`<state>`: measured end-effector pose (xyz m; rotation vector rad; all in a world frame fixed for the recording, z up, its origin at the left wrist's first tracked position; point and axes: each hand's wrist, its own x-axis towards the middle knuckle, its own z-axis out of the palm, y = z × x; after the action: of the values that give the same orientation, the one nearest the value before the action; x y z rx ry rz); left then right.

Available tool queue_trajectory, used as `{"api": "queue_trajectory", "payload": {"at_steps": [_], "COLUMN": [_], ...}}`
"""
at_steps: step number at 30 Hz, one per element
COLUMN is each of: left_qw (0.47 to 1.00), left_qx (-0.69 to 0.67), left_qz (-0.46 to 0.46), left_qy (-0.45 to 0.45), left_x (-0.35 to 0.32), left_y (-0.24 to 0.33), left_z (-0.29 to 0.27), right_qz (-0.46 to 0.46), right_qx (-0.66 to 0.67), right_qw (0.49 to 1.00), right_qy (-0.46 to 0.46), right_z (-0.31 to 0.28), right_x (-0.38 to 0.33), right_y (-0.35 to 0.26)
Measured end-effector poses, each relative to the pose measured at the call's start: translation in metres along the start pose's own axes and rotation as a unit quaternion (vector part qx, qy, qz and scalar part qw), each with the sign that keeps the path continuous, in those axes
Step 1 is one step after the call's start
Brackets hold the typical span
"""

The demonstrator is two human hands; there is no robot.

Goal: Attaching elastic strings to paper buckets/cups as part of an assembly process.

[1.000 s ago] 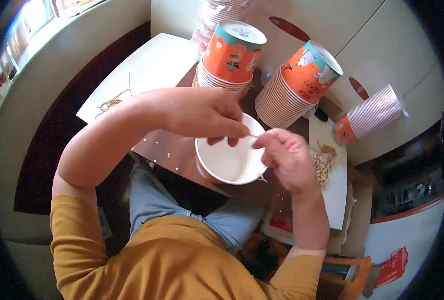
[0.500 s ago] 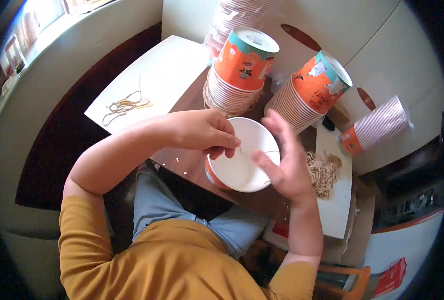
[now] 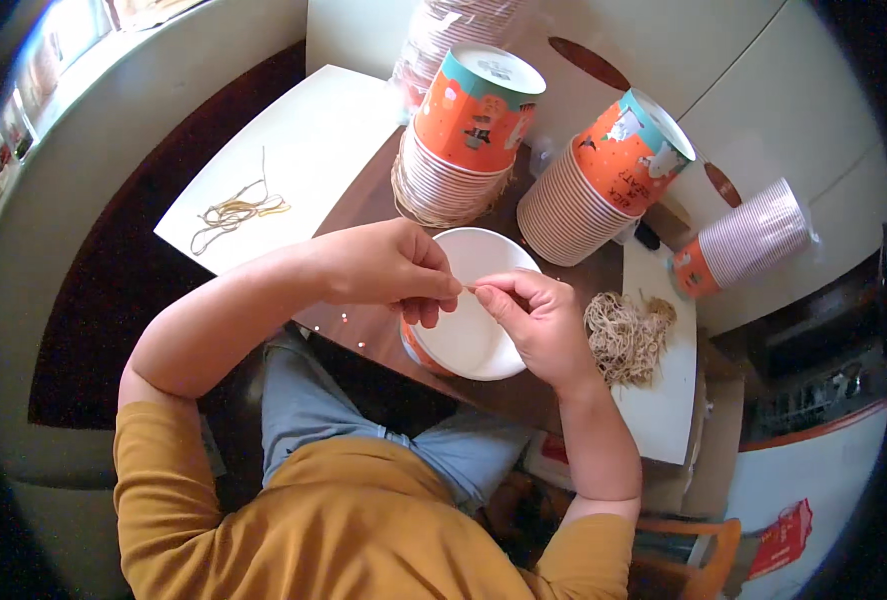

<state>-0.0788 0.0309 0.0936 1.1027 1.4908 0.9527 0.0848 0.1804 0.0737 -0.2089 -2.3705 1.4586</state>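
Note:
A large paper cup (image 3: 469,345), white inside with an orange outer wall, stands mouth up at the table's near edge. Over its opening, both hands meet, their fingertips almost touching. My left hand (image 3: 394,270) pinches a short bit of thin string (image 3: 469,289). From the other side, the thumb and forefinger of my right hand (image 3: 539,325) pinch the same string. Most of the string is hidden by the fingers. Beside my right wrist lies a tangled heap of beige strings (image 3: 624,340).
Behind the cup rise two upside-down stacks of orange and teal paper cups (image 3: 474,125) (image 3: 609,175). Another stack in plastic (image 3: 749,240) leans at right; a wrapped stack (image 3: 454,40) stands at back. Loose cords (image 3: 239,210) lie on the left white board. Small beads (image 3: 345,317) dot the brown tabletop.
My right hand, spread and blurred before, has come in toward my left and closed on the string. The whole view has shifted slightly.

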Motion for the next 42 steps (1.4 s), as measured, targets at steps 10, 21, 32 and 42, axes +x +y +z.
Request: {"api": "queue_trajectory", "payload": {"at_steps": [10, 21, 32, 42], "left_qw": [0.969, 0.848, 0.874, 0.942], "left_qx": [0.208, 0.373, 0.386, 0.258], "left_qz": [0.11, 0.202, 0.102, 0.054], "left_qy": [0.071, 0.317, 0.278, 0.207], "left_x": [-0.011, 0.054, 0.074, 0.051], "left_y": [0.021, -0.024, -0.03, -0.03], "left_z": [0.021, -0.015, -0.008, -0.022], "right_qz": [0.085, -0.04, -0.089, -0.086], "right_qx": [0.327, -0.291, -0.289, -0.279], "right_qw": [0.935, 0.954, 0.953, 0.956], "right_qy": [-0.104, 0.065, -0.001, 0.012], "right_z": [0.014, -0.037, -0.025, -0.03], "right_x": [-0.007, 0.034, 0.031, 0.028], "right_y": [-0.024, 0.038, 0.053, 0.05]}}
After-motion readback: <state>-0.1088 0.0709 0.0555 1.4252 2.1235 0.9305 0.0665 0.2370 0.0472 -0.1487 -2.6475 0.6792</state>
